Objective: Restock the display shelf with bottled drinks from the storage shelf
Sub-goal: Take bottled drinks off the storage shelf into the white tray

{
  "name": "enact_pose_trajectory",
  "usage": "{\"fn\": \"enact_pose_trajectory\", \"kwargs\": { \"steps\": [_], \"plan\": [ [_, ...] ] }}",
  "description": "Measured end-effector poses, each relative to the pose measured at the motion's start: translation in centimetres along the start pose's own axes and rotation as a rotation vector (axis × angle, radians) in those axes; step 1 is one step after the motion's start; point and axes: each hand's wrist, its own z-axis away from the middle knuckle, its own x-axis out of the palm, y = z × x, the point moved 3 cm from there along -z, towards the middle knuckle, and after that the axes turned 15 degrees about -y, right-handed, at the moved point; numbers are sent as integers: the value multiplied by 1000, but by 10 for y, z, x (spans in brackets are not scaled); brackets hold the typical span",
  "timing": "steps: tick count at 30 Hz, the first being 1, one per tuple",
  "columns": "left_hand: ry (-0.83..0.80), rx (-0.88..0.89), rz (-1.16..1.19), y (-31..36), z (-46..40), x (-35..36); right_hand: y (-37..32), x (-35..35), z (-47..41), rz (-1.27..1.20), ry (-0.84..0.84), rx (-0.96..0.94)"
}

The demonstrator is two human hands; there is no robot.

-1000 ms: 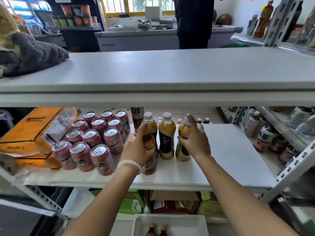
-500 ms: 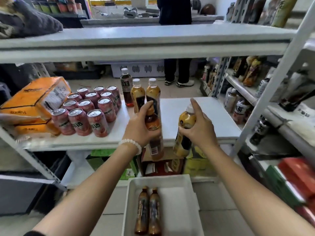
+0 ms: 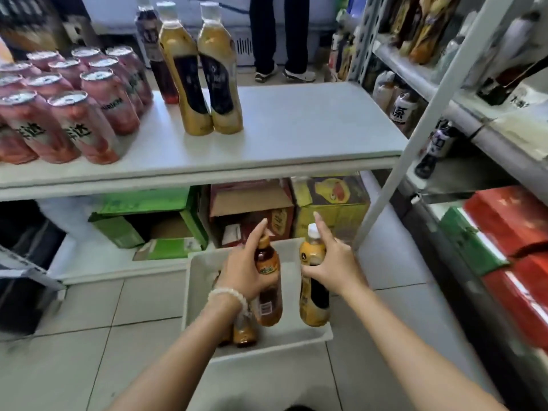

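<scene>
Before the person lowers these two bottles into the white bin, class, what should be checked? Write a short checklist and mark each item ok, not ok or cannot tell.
1. Left hand grips the brown tea bottle: ok.
2. Right hand grips the yellow bottle: ok.
3. Both bottles above the white bin: ok.
4. Free floor space in the bin's right half: ok.
5. Caps screwed tight: cannot tell.
6. Bottles already in the bin clear of the descent: cannot tell.

Two hands hold bottles over a white bin [image 3: 296, 341] at lower centre.
The left hand [image 3: 244, 269] grips an amber bottle [image 3: 268, 295]; the right hand [image 3: 333, 266] grips a yellow bottle [image 3: 314, 301].
</scene>
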Motion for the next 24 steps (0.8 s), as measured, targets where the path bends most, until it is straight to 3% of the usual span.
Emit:
{"fn": "enact_pose_trajectory", "kwargs": {
  "steps": [6,15,20,24],
  "plan": [
    [-141,-177,1,-68,-37,46,50,63,-49,-38,-111,142],
    [-269,-354,43,-154,-78,94,95,127,-92,31,-235,183],
    [-296,-386,-82,-174,-103,110,110,153,-120,47,-229,176],
    [-225,-461,-152,-187,-113,119,120,174,-138,211,-174,181]
  ]
}}
